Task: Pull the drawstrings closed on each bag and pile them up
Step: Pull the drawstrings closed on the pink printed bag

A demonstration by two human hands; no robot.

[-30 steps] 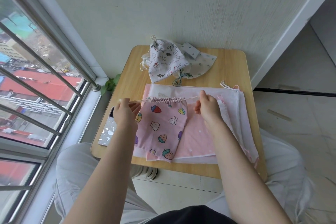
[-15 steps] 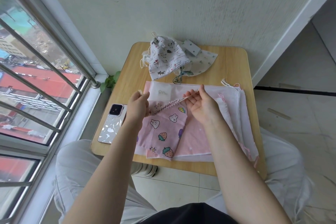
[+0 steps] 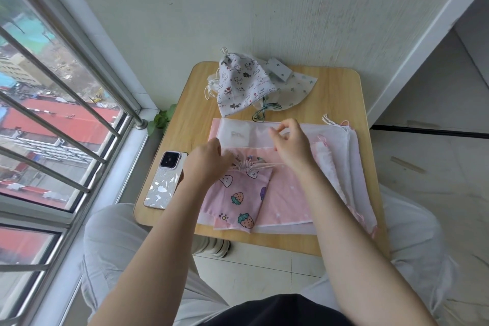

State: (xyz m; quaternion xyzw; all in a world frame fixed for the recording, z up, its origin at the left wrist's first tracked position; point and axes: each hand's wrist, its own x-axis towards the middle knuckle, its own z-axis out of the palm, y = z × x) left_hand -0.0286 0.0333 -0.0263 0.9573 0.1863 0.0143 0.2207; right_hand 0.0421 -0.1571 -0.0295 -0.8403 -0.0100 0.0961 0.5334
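Since a second ago both hands have come together, and the pink bag's [image 3: 239, 193] mouth is cinched tight. Left hand [image 3: 205, 164] grips the gathered neck, its fingertips hidden behind the knuckles. Right hand [image 3: 292, 147] pinches the cord [image 3: 267, 165] loosely; exact contact unclear. Finished bags [image 3: 243, 82] lie piled at the table's [image 3: 336, 92] far edge.

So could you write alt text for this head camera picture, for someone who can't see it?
A person's left hand grips the gathered mouth of a pink strawberry-print bag on a small wooden table, while the right hand hovers beside it. Cinched bags lie piled behind; a phone rests left.
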